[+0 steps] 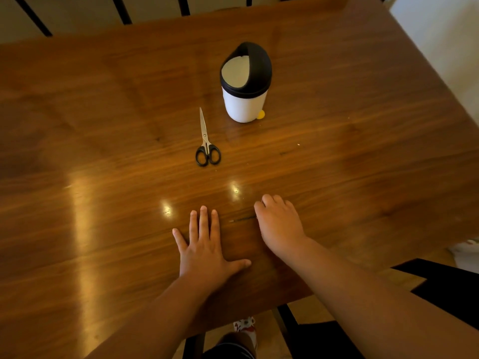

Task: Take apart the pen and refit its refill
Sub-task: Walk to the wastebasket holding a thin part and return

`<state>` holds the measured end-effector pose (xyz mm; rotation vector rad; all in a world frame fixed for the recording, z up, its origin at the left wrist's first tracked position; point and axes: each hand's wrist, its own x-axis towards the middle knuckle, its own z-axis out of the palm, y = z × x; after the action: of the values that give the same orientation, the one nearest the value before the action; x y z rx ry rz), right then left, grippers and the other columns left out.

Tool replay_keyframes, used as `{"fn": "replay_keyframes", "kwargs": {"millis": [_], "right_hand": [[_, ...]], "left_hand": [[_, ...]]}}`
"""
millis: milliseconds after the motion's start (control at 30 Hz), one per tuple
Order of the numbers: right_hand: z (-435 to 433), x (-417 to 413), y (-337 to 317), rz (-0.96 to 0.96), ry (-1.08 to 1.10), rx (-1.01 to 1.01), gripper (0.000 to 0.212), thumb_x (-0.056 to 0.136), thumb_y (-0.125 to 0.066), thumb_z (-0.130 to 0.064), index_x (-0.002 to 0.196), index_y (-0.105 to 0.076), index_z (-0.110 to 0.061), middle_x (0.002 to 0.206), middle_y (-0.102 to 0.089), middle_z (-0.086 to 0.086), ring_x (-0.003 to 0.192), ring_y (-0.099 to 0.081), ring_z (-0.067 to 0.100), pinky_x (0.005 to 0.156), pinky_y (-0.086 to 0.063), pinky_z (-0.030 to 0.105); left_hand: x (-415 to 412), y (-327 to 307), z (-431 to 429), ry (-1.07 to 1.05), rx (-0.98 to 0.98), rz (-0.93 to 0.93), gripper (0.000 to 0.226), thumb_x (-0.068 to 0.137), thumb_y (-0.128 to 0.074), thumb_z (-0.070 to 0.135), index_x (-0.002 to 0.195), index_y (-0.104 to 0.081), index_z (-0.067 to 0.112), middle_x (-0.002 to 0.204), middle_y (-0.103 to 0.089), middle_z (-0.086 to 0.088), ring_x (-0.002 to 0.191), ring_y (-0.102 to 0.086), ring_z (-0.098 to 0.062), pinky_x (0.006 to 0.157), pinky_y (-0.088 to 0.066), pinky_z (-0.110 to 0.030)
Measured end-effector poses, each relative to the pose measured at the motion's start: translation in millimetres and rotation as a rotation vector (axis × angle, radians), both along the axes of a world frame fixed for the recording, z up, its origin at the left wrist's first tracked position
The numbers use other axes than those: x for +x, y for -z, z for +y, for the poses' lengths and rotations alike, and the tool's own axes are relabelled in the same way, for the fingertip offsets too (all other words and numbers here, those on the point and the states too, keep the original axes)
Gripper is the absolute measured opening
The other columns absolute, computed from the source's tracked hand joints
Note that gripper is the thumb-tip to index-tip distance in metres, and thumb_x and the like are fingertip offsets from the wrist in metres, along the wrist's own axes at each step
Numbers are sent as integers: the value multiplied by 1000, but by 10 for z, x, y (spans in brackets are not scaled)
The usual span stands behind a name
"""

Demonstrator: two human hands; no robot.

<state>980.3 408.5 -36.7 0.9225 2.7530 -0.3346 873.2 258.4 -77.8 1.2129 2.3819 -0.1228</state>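
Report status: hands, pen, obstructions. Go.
Left hand flat on table, empty. Right hand curled over pen, grip unclear. Scissors and bin stand farther back, clear.

Glossy wood under my bare palms.

The brown wooden table [103,151] is polished smooth, its grain shining with lamp glare. The scissors [206,141] show bright, smooth metal blades and glossy black plastic handles. The small white plastic bin [245,104] looks smooth, and its black swing lid [259,66] looks matt.
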Motion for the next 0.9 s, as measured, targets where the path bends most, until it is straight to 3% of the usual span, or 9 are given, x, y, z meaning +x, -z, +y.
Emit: {"fn": "replay_keyframes", "kwargs": {"millis": [200,367,467,633,767,900], "right_hand": [[-64,-36,-56,-150,46,-34,26,93,-46,-14,117,-54,-6,114,-59,14,103,-58,29,83,-48,39],[-130,185,-235,-31,269,-461,18,93,-54,-18,111,-55,-15,93,-64,3,72,-60,18,58,-50,32],[-272,419,-357,25,279,-572,31,96,-52,-17,127,-54,-21,103,-66,-1,59,-57,9,49,-44,24],[-552,821,-520,84,436,-770,16,98,-45,-18,93,-59,-24,73,-55,0,51,-43,14,46,-34,27],[-837,1211,-684,151,538,-907,23,100,-42,-25,92,-62,-22,75,-54,1,59,-47,14,52,-37,28],[-1123,1715,-884,241,588,-1298,21,101,-43,-17,99,-65,-14,74,-64,1,57,-57,10,50,-43,23]], "left_hand": [[23,-74,15,-2,-21,2,131,53,-26,98,145,27,22,160,23,-4,147,21,-27,115,1,-65],[53,-164,-98,-22,3,-24,113,71,-39,84,151,12,23,163,14,-3,150,10,-27,118,-10,-60],[202,-248,-289,-70,15,-47,101,79,-47,72,152,2,24,163,7,-4,150,5,-27,118,-16,-59],[592,-474,-673,-221,36,-188,78,84,-51,62,146,-26,23,160,-16,-6,147,-16,-27,113,-33,-51],[1101,-685,-1014,-344,189,-410,54,86,-55,55,132,-44,27,131,-55,2,114,-55,-16,93,-50,-34],[1835,-793,-1399,-419,337,-471,40,86,-57,53,121,-53,34,104,-62,17,88,-57,6,72,-45,-10]]}}
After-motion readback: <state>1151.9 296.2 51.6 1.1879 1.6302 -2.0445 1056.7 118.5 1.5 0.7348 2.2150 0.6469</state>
